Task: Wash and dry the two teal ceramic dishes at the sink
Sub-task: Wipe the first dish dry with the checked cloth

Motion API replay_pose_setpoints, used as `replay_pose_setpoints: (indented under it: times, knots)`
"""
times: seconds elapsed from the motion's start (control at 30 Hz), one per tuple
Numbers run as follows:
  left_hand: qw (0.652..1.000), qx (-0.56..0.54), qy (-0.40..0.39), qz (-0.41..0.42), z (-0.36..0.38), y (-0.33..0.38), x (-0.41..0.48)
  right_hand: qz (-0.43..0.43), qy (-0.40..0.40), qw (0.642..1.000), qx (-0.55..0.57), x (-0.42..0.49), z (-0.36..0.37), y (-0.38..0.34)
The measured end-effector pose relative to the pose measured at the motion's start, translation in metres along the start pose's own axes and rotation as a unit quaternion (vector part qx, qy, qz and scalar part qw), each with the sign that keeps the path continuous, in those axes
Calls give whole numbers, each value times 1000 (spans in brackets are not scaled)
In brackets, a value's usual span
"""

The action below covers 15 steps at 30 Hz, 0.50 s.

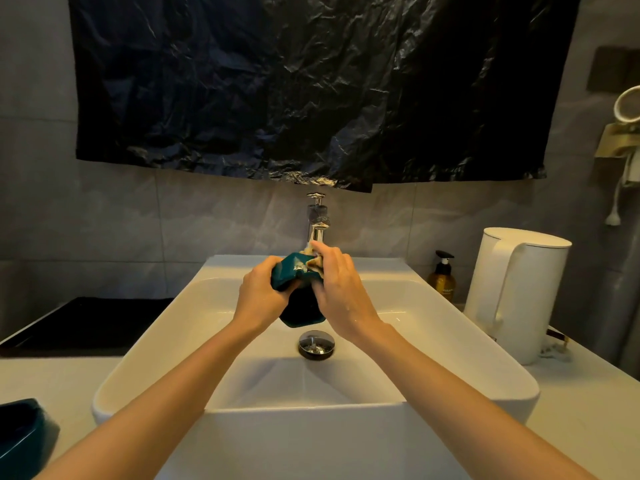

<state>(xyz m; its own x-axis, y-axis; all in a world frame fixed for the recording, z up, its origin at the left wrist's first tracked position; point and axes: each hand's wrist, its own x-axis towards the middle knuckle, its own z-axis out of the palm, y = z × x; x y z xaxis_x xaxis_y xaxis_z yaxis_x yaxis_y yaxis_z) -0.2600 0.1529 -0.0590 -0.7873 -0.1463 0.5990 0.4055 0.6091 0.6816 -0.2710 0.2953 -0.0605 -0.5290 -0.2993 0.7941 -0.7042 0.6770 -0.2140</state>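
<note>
Over the white sink [173,327], my left hand [259,296] grips a teal ceramic dish [294,271] by its left edge, tilted on its side under the chrome faucet [317,220]. My right hand [336,282] presses a beige sponge or cloth [315,263] against the dish's upper right side. The dish's lower part looks dark and hangs above the drain [317,344]. A second teal dish [24,434] sits on the counter at the lower left, partly cut off by the frame.
A white electric kettle [516,292] stands right of the sink, with an amber pump bottle [442,277] behind it. A black mat [86,323] lies on the left counter. Black plastic sheeting [311,81] covers the wall above the faucet.
</note>
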Motion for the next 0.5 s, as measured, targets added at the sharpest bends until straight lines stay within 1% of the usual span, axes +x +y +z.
replay_pose_setpoints:
  times: [0.1,0.17,0.23,0.3,0.33,0.37,0.43,0.5]
  knots:
    - [999,45,2,0,-2,0,-2,-67,-23,997,5,-1,-4,-4]
    - [997,71,10,15,-2,1,-3,-90,-40,995,-2,-1,-7,-6]
    - [995,94,11,44,0,2,-6,-130,-34,991,-27,-2,-7,-10]
    - [993,105,9,47,3,4,-8,-166,-21,985,-45,-1,-3,-10]
    - [993,107,13,39,4,4,-8,-160,-17,986,-32,1,-2,-8]
    - [994,106,20,26,4,3,-7,-135,-15,991,-3,1,-3,-7]
    - [995,93,38,-7,0,0,-3,-55,-7,996,71,2,-6,-2]
    - [995,74,53,-26,-3,-2,0,-18,5,994,106,1,-8,1]
